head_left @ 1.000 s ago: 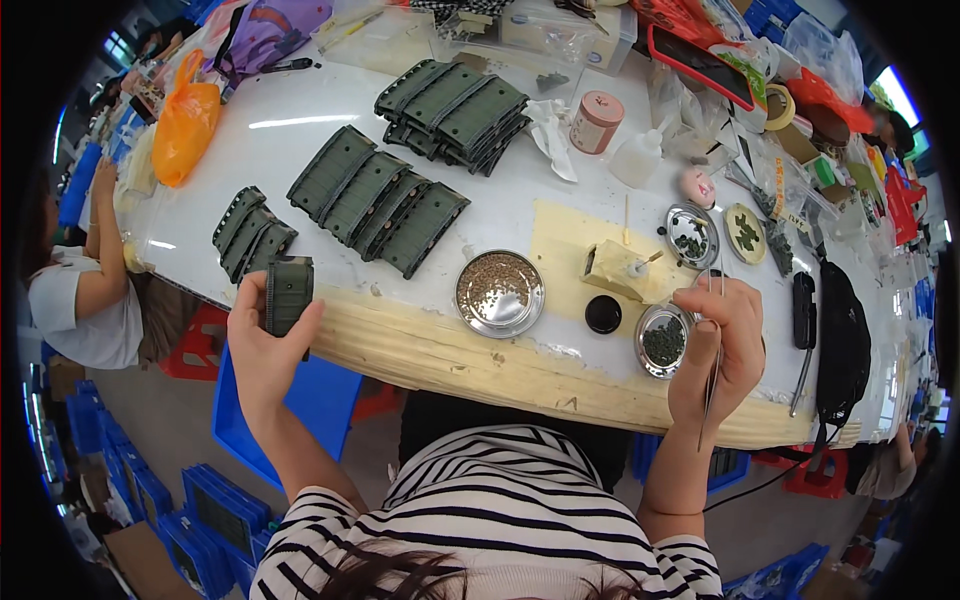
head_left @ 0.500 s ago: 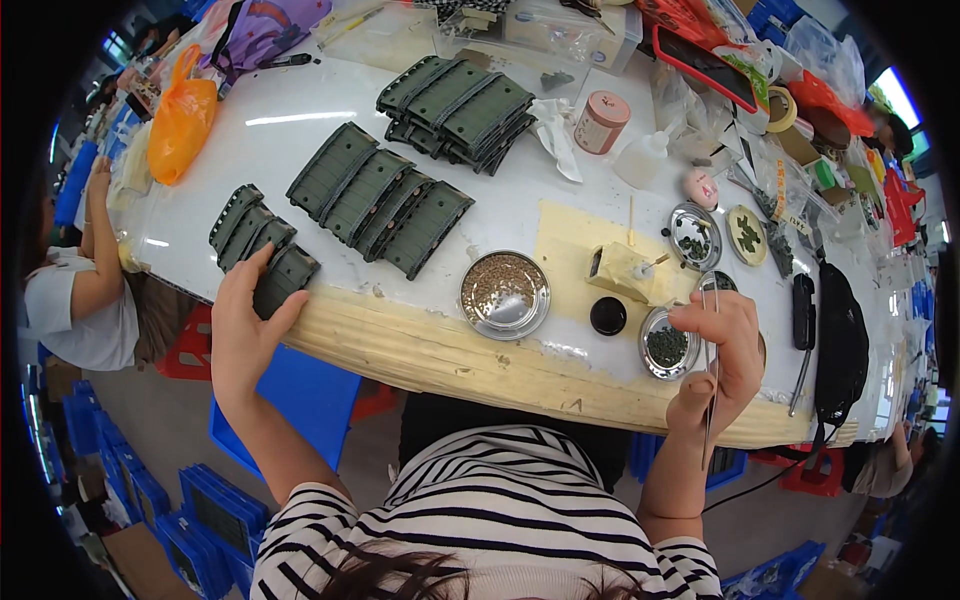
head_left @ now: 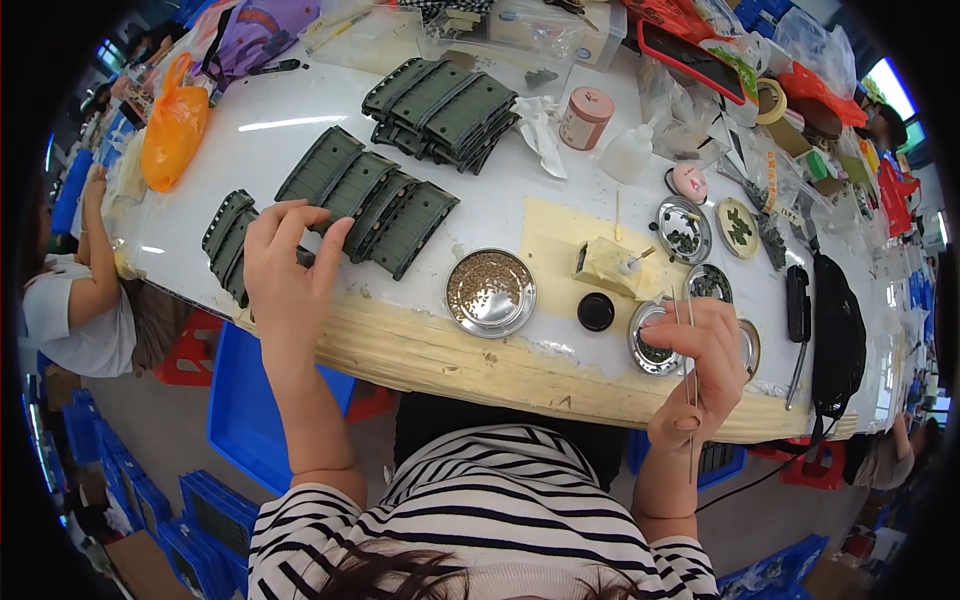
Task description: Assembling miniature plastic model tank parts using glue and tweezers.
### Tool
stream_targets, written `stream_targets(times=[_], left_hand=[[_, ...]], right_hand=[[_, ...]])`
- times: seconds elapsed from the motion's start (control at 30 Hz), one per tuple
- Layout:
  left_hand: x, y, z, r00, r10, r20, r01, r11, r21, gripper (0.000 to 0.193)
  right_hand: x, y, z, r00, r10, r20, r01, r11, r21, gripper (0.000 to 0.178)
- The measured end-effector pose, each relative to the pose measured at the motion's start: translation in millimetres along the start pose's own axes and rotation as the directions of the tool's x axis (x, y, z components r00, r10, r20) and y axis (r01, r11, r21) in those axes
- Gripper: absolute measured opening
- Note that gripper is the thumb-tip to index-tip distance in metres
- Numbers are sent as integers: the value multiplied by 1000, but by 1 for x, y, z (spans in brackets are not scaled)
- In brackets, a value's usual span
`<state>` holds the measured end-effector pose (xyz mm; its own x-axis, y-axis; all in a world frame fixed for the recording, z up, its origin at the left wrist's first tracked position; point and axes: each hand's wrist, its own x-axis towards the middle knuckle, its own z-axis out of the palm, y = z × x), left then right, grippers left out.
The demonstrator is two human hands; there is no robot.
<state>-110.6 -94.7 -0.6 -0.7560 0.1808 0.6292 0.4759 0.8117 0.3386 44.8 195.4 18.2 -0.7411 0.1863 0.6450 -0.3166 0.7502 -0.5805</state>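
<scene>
My left hand (head_left: pixel 288 265) is open, its thumb and curved fingers apart. It hangs over the gap between a curved dark green ribbed piece (head_left: pixel 226 245) at the left and a row of similar pieces (head_left: pixel 405 228); no grip on either shows. My right hand (head_left: pixel 705 365) is closed round thin metal tweezers (head_left: pixel 688 375), held upright over a small round tin (head_left: pixel 640 345) of dark green bits, partly hidden by the fingers. Left of it sit a black round cap (head_left: pixel 596 311) and a wider metal dish (head_left: pixel 490 322) of tan grains.
More green pieces (head_left: pixel 440 105) are stacked farther back. A tape-wrapped block (head_left: pixel 605 265) stands on a yellow sheet (head_left: pixel 545 225). Beyond are a pink can (head_left: pixel 586 118), a white bottle (head_left: pixel 628 155) and another tin of bits (head_left: pixel 684 232). A black pouch (head_left: pixel 838 335) lies at right.
My left hand has let go of the leftmost green piece and moved up and right toward the row. The right hand has shifted slightly left, still holding the tweezers.
</scene>
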Motion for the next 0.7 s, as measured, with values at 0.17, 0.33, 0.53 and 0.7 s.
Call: stream_targets(times=[0.17,0.33,0.53,0.7], left_hand=[[6,2,6,994,-36,102,38,999,-24,19],[5,-1,9,998,-6,58,8,999,-32,19],[-6,23,-13,987,-138,84,161,784,-600,30],[-33,59,-9,918,255,306,213,334,-918,40]], right_hand=[[-7,5,-6,999,33,-19,-33,999,5,77],[-10,6,-4,999,50,-22,-49,998,37,70],[-9,3,-6,995,99,25,-102,977,187,44],[-5,-14,8,955,197,224,-286,820,495,44]])
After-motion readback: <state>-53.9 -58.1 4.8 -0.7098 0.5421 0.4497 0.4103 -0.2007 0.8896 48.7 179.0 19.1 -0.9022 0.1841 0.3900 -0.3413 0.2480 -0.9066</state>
